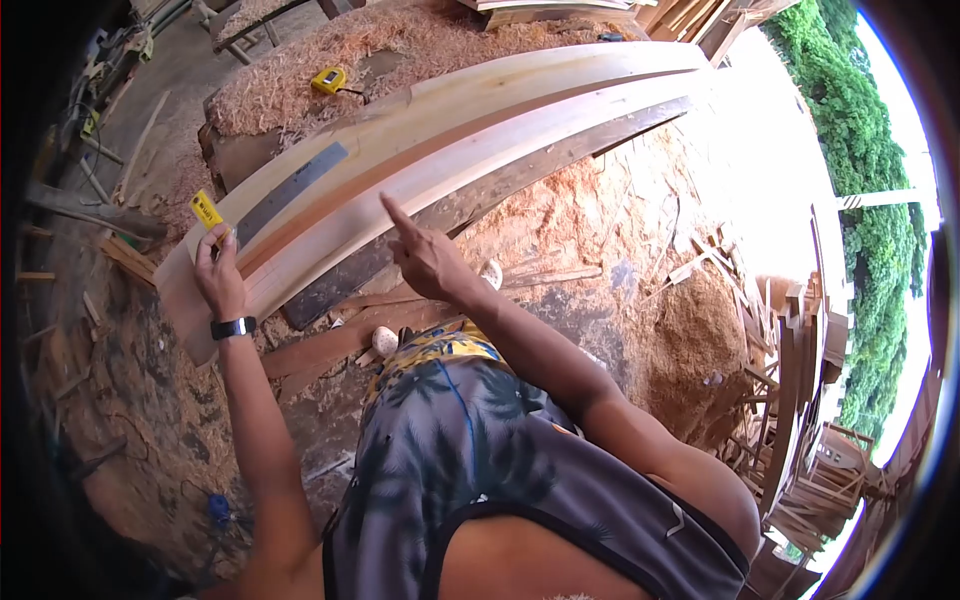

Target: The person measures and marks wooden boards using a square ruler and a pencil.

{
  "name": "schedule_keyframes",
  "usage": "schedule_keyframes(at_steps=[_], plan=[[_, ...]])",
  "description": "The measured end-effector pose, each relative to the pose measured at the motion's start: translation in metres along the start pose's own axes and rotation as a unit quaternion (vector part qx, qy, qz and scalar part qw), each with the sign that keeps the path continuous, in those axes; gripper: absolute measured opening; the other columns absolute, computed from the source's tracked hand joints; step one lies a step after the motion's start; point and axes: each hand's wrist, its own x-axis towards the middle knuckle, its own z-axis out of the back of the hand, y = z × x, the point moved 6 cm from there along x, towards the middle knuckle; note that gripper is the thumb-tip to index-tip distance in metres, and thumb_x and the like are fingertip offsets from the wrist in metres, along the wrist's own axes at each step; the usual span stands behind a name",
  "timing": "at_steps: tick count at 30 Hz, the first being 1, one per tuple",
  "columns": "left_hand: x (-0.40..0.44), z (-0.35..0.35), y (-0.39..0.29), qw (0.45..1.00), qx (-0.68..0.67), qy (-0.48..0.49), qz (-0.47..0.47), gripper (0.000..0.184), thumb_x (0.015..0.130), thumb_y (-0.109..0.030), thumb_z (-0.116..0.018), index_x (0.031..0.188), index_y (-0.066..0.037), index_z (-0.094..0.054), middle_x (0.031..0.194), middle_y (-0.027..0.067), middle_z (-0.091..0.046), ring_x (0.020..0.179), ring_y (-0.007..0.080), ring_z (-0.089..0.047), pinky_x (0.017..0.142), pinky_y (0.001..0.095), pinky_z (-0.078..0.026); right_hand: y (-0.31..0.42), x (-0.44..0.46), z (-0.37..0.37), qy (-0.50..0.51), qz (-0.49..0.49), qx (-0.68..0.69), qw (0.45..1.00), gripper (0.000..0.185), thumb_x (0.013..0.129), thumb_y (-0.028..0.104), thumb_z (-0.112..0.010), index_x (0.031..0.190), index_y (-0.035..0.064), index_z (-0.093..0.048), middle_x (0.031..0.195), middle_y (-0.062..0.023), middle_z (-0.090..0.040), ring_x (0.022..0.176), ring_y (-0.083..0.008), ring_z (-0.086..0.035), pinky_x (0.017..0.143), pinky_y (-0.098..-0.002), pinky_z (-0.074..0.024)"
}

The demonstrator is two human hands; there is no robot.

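My left hand (220,265) pinches the yellow handle (206,209) of a try square near the left end of a long pale board (440,105). The square's grey metal blade (292,190) lies across the wood, slanting up to the right. Beside that board, nearer to me, runs a second light plank (365,225), with a reddish-brown strip between them. My right hand (428,258) hovers over the near edge of the wood, index finger stretched out and the other fingers curled. Nothing shows in it.
A yellow tape measure (328,80) sits on wood shavings (265,95) beyond the boards. A dark beam (450,205) lies under their near side. Sawdust (690,325) and scrap sticks (790,400) are heaped at the right.
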Motion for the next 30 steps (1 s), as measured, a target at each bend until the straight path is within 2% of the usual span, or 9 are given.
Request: schedule_keyframes(at_steps=[3, 6, 10, 13, 18, 22, 25, 26, 30], plan=[[0.001, 0.003, 0.005, 1.0, 0.006, -0.012, 0.016, 0.024, 0.101, -0.009, -0.064, 0.121, 0.004, -0.068, 0.114, 0.0095, -0.068, 0.103, 0.0178, -0.063, 0.092, 0.0312, -0.052, -0.05, 0.005, 0.044, -0.139, -0.026, 0.024, 0.99, 0.076, 0.101, 0.019, -0.052, 0.166, 0.0161, -0.014, 0.081, -0.0268, -0.068, 0.073, -0.047, -0.066, 0.071, -0.0555, -0.0496], [0.003, 0.013, 0.009, 0.997, 0.015, -0.049, 0.051, 0.026, 0.102, -0.009, -0.063, 0.124, 0.006, -0.066, 0.117, 0.0111, -0.067, 0.107, 0.0198, -0.063, 0.097, 0.0322, -0.05, -0.097, 0.007, 0.074, -0.121, -0.075, -0.038, 0.989, 0.075, 0.102, 0.018, -0.051, 0.166, 0.0187, -0.013, 0.082, -0.0276, -0.068, 0.074, -0.0472, -0.067, 0.07, -0.0558, -0.0506], [0.002, 0.016, 0.001, 0.993, 0.009, -0.105, 0.055, 0.026, 0.101, -0.006, -0.064, 0.125, 0.006, -0.064, 0.125, 0.013, -0.065, 0.118, 0.0232, -0.062, 0.101, 0.0349, -0.053, -0.109, -0.001, 0.107, -0.043, -0.034, -0.006, 0.998, 0.074, 0.101, 0.019, -0.054, 0.166, 0.0189, -0.017, 0.081, -0.0288, -0.068, 0.075, -0.0483, -0.067, 0.07, -0.0549, -0.0517], [0.009, 0.009, 0.01, 0.988, -0.06, -0.116, 0.083, 0.027, 0.101, -0.004, -0.063, 0.126, 0.006, -0.061, 0.127, 0.0134, -0.063, 0.12, 0.0239, -0.061, 0.103, 0.0385, -0.054, -0.137, 0.003, 0.15, -0.099, -0.018, 0.032, 0.994, 0.077, 0.1, 0.017, -0.056, 0.166, 0.0166, -0.017, 0.079, -0.0261, -0.068, 0.072, -0.0458, -0.067, 0.069, -0.0537, -0.0515], [-0.001, -0.079, -0.018, 0.987, -0.099, -0.105, 0.072, 0.028, 0.102, -0.005, -0.062, 0.126, 0.008, -0.057, 0.129, 0.0139, -0.06, 0.119, 0.0235, -0.061, 0.105, 0.0419, -0.056, -0.205, 0.008, 0.23, -0.171, -0.025, 0.042, 0.984, 0.078, 0.1, 0.015, -0.055, 0.167, 0.0154, -0.014, 0.077, -0.0211, -0.069, 0.069, -0.0416, -0.067, 0.066, -0.053, -0.0508], [-0.005, -0.164, -0.027, 0.984, -0.129, -0.067, 0.102, 0.027, 0.101, -0.005, -0.062, 0.126, 0.006, -0.057, 0.126, 0.0129, -0.059, 0.119, 0.0224, -0.06, 0.107, 0.0405, -0.052, -0.247, 0.007, 0.252, -0.106, -0.03, -0.037, 0.993, 0.076, 0.101, 0.02, -0.054, 0.166, 0.0202, -0.017, 0.08, -0.0252, -0.069, 0.07, -0.045, -0.067, 0.065, -0.0529, -0.0518], [-0.004, -0.223, -0.031, 0.985, -0.122, -0.048, 0.111, 0.026, 0.102, -0.006, -0.061, 0.125, 0.005, -0.058, 0.124, 0.0122, -0.06, 0.115, 0.0213, -0.061, 0.104, 0.0406, -0.054, -0.245, 0.006, 0.264, 0.019, -0.074, -0.048, 0.996, 0.07, 0.103, 0.026, -0.049, 0.166, 0.0304, -0.017, 0.097, -0.0279, -0.072, 0.087, -0.0469, -0.07, 0.074, -0.056, -0.0546], [-0.004, -0.24, -0.034, 0.987, -0.112, -0.034, 0.114, 0.026, 0.103, -0.007, -0.06, 0.126, 0.006, -0.058, 0.122, 0.0125, -0.061, 0.113, 0.0211, -0.062, 0.103, 0.0414, -0.056, -0.248, 0.006, 0.264, 0.016, -0.078, -0.047, 0.996, 0.07, 0.103, 0.026, -0.049, 0.166, 0.0304, -0.017, 0.097, -0.0279, -0.072, 0.087, -0.0469, -0.07, 0.074, -0.056, -0.0546], [0.013, -0.302, -0.03, 0.985, -0.122, 0.001, 0.119, 0.024, 0.103, -0.006, -0.058, 0.125, 0.004, -0.059, 0.121, 0.0111, -0.062, 0.112, 0.0205, -0.062, 0.101, 0.0386, -0.055, -0.26, 0.014, 0.269, -0.057, 0.027, 0.005, 0.998, 0.075, 0.102, 0.026, -0.054, 0.166, 0.0251, -0.016, 0.093, -0.0263, -0.072, 0.081, -0.048, -0.069, 0.074, -0.0562, -0.0536]])
